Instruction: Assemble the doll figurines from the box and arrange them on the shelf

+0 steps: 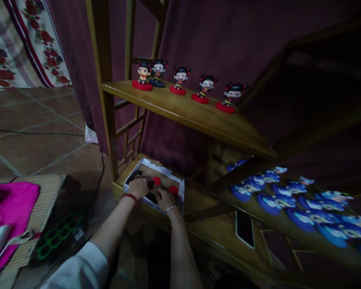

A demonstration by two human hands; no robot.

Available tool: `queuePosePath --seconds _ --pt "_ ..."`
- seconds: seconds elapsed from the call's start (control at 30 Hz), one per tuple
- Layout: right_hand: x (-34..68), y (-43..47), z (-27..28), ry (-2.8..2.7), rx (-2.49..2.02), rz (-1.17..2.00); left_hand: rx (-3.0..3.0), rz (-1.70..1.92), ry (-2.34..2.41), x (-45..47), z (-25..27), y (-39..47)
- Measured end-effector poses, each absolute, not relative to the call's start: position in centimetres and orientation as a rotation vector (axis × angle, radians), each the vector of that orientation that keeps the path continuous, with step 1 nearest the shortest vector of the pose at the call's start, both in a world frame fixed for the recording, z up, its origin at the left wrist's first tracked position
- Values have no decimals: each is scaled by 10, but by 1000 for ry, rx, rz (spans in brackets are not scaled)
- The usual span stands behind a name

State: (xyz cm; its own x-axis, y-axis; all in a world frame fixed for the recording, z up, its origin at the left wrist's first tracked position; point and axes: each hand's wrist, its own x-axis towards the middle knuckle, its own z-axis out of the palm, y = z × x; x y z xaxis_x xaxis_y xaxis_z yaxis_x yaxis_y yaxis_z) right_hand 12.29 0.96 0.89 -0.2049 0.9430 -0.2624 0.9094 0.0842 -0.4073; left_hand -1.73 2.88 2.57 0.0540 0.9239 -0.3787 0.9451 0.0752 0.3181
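Both hands are inside a shallow white cardboard box [182, 196] with a brown inner surface, resting on the lower wooden shelf. My left hand [139, 188], with a red bead bracelet on the wrist, is closed at a small dark object [151, 184], whose kind is unclear in the dim light. My right hand [165, 199], wearing a silver bracelet, has its fingers curled close to the same object; what they hold is hidden. A red round base [157, 180] lies just beyond the fingers, and another red disc [173, 190] is at the box's right side.
Several black-haired figurines [180, 78] on round bases stand on the upper shelf [198, 116]. Blue figurines [276, 198] fill a shelf at right, above a phone [244, 229]. At left are a pink cloth [18, 204], corrugated cardboard [52, 192] and a green holed tray [58, 235].
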Motion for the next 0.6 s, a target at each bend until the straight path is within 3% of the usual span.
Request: queuePosePath --seconds 0.6 --pt "108 34 -16 -2376 -1936 762 2066 -87 1670 -20 4 46"
